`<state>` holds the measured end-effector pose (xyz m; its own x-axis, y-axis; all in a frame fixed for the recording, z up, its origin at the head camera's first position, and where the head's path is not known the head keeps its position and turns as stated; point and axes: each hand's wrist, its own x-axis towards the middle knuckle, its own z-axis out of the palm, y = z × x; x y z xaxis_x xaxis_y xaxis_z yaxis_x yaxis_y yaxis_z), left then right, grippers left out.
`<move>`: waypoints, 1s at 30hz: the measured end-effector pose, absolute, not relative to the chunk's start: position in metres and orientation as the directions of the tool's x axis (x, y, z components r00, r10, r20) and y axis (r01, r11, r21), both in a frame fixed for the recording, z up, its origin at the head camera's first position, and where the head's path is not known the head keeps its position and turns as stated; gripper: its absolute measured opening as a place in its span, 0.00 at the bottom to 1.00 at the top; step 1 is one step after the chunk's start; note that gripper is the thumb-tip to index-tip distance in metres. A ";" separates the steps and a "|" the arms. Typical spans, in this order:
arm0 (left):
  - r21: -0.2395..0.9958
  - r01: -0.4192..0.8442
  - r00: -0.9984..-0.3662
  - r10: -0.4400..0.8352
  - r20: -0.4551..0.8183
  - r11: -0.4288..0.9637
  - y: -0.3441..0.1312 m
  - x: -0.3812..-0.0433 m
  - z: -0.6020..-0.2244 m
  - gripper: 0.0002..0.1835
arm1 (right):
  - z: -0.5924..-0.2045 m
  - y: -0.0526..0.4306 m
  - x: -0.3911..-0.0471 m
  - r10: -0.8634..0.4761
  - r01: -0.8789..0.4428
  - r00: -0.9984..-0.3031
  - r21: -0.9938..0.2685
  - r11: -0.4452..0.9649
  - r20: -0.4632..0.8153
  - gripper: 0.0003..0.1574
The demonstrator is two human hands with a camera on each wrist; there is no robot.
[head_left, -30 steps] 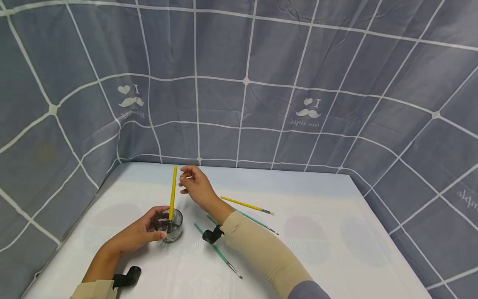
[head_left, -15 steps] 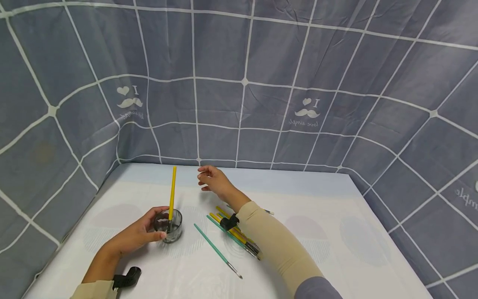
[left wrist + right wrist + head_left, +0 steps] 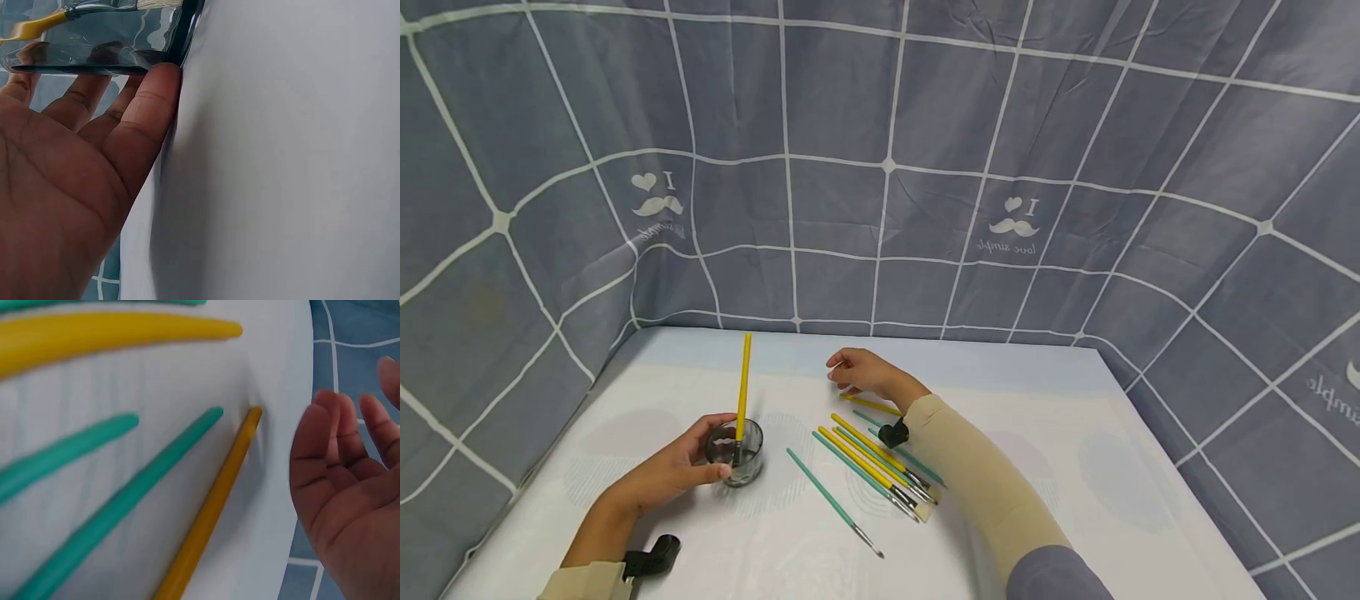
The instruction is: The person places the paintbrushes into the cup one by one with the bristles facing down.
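My left hand (image 3: 673, 467) holds a clear glass (image 3: 747, 467) low on the table, thumb on the near side and fingers round the back. A yellow-handled paintbrush (image 3: 743, 387) stands in the glass, bristles down and handle leaning slightly right. In the left wrist view the thumb lies along the base of the glass (image 3: 125, 37), and pale bristles (image 3: 156, 3) show through it. My right hand (image 3: 867, 371) hovers with loosely bent fingers and nothing in them, just above the end of a yellow paintbrush (image 3: 868, 404). The right wrist view shows that yellow brush (image 3: 215, 506) apart from the fingers.
Several yellow and green paintbrushes (image 3: 872, 462) lie fanned on the white table (image 3: 805, 575), partly under the right forearm. One green brush (image 3: 831, 497) lies apart, between them and the glass. A grey checked curtain (image 3: 835, 208) surrounds the table's back and sides.
My right hand has moved right and slightly down, away from the brush in the glass towards the lying brushes. More of those brushes now show. The left hand and glass stay put.
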<state>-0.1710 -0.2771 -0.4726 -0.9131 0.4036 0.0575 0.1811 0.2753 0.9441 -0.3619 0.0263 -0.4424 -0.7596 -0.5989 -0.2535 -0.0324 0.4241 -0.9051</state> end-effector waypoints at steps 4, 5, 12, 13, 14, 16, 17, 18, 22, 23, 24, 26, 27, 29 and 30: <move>0.938 0.185 -0.915 0.399 0.056 0.293 -0.279 -0.171 -0.473 0.37 | -0.441 0.034 -0.364 -0.638 -0.090 -0.719 -0.873 0.480 -0.277 0.21; 0.937 0.185 -0.915 0.401 0.054 0.296 -0.279 -0.171 -0.472 0.37 | -0.441 0.036 -0.364 -0.644 -0.102 -0.712 -0.866 0.489 -0.280 0.21; 0.940 0.174 -0.913 0.407 0.041 0.295 -0.277 -0.171 -0.471 0.38 | -0.444 0.042 -0.369 -0.635 -0.116 -0.693 -0.816 0.567 -0.343 0.17; 0.939 0.173 -0.914 0.404 0.040 0.298 -0.277 -0.171 -0.471 0.38 | -0.445 0.042 -0.370 -0.631 -0.123 -0.692 -0.804 0.582 -0.351 0.16; 0.938 0.174 -0.915 0.402 0.040 0.301 -0.277 -0.171 -0.471 0.38 | -0.446 0.042 -0.370 -0.628 -0.133 -0.691 -0.791 0.598 -0.358 0.15; 0.935 0.176 -0.916 0.399 0.041 0.307 -0.277 -0.171 -0.471 0.37 | -0.448 0.042 -0.371 -0.624 -0.155 -0.690 -0.767 0.622 -0.367 0.13; 0.934 0.177 -0.916 0.400 0.042 0.309 -0.277 -0.171 -0.471 0.37 | -0.449 0.042 -0.371 -0.625 -0.165 -0.687 -0.758 0.631 -0.370 0.13; 0.935 0.178 -0.915 0.400 0.042 0.308 -0.277 -0.171 -0.471 0.37 | -0.449 0.042 -0.371 -0.627 -0.178 -0.685 -0.749 0.638 -0.372 0.12; 0.936 0.170 -0.917 0.396 0.037 0.307 -0.277 -0.171 -0.471 0.38 | -0.451 0.041 -0.371 -0.647 -0.199 -0.661 -0.741 0.641 -0.381 0.13; 0.937 0.169 -0.918 0.394 0.037 0.307 -0.277 -0.170 -0.471 0.38 | -0.451 0.041 -0.371 -0.654 -0.205 -0.653 -0.743 0.638 -0.382 0.13; 0.938 0.168 -0.919 0.393 0.037 0.305 -0.277 -0.170 -0.471 0.38 | -0.451 0.041 -0.371 -0.661 -0.215 -0.647 -0.741 0.636 -0.380 0.14; 0.937 0.175 -0.917 0.395 0.044 0.301 -0.277 -0.170 -0.472 0.37 | -0.452 0.041 -0.372 -0.673 -0.249 -0.639 -0.728 0.638 -0.371 0.14; 0.939 0.178 -0.916 0.397 0.049 0.295 -0.277 -0.170 -0.472 0.37 | -0.453 0.041 -0.372 -0.681 -0.277 -0.636 -0.715 0.641 -0.364 0.13; 0.943 0.181 -0.915 0.400 0.057 0.280 -0.277 -0.170 -0.473 0.37 | -0.454 0.041 -0.373 -0.698 -0.340 -0.627 -0.684 0.646 -0.347 0.13; 0.945 0.182 -0.913 0.402 0.060 0.273 -0.277 -0.170 -0.472 0.37 | -0.454 0.040 -0.373 -0.704 -0.368 -0.624 -0.667 0.648 -0.339 0.12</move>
<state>-0.1702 -0.2773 -0.4725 -0.9135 0.4025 0.0600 0.1823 0.2730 0.9446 -0.3733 0.0404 -0.4543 -0.6238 -0.7041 -0.3394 -0.3679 0.6476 -0.6673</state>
